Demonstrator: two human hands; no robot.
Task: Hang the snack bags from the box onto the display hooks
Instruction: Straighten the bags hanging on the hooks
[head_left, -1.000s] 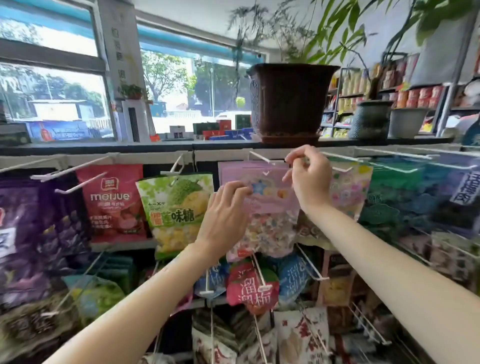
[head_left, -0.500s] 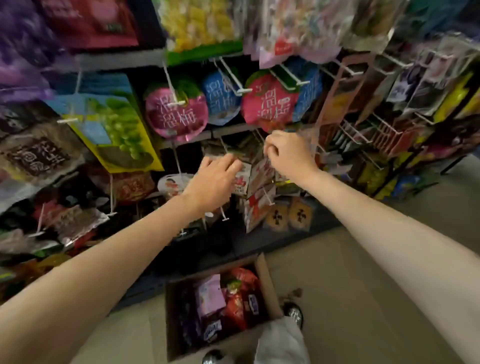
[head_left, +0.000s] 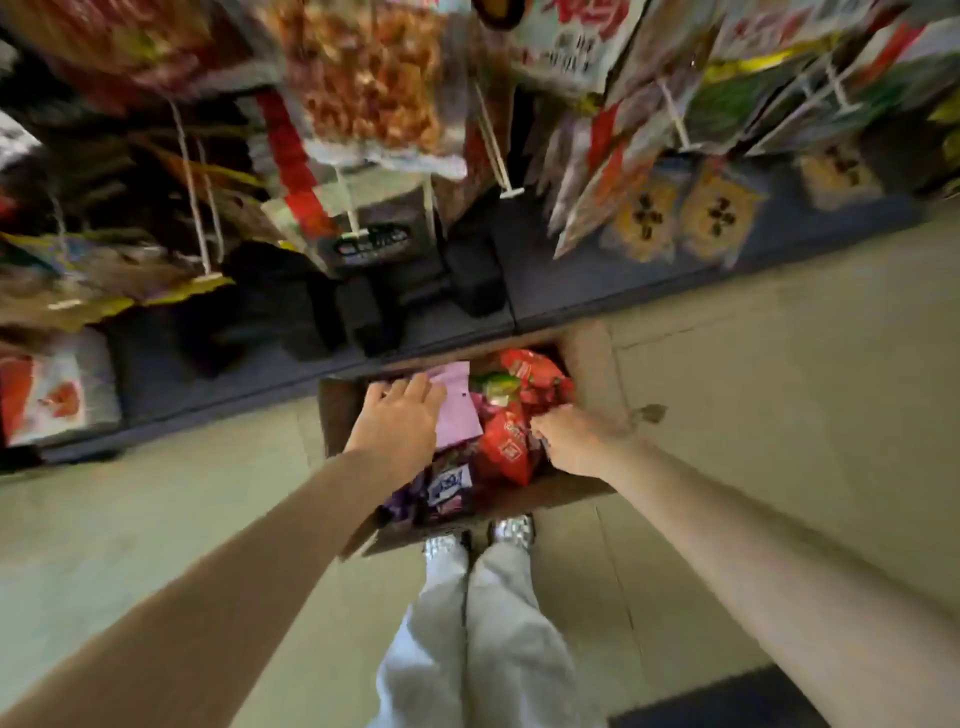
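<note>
Two pale trouser legs (head_left: 467, 623) stand nearest, shoes against the cardboard box (head_left: 592, 353). Over its snack bags (head_left: 506, 447), the left hand (head_left: 397, 423) lies with fingers straight on a pink bag (head_left: 457, 410); the right hand (head_left: 576, 441) curls its fingers, its grasp unclear. Beyond, display hooks (head_left: 493, 140) carry hanging packets (head_left: 363, 78)

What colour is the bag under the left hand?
Pale pink bag, under the left hand, in the head view.
</note>
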